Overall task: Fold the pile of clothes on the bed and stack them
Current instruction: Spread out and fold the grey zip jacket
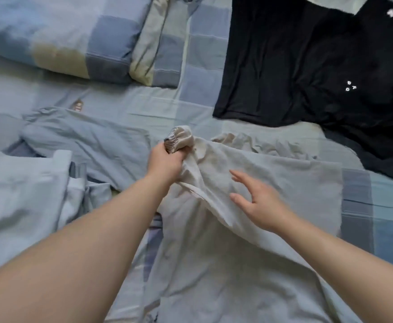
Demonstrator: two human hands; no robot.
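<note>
Pale beige trousers (272,183) lie spread across the bed in front of me. My left hand (165,162) grips their gathered elastic waistband, bunched up above my fist. Just above the beige cloth to the right, my right hand (258,201) hovers with fingers spread and holds nothing. A light blue garment (93,145) lies rumpled to the left. At the far right a black T-shirt (307,66) with small white marks is spread flat. More pale blue cloth (20,201) lies at the left edge.
The bed carries a blue, grey and cream checked sheet (202,66). A matching pillow (62,36) lies at the top left. A strip of bare sheet shows between the garments in the middle.
</note>
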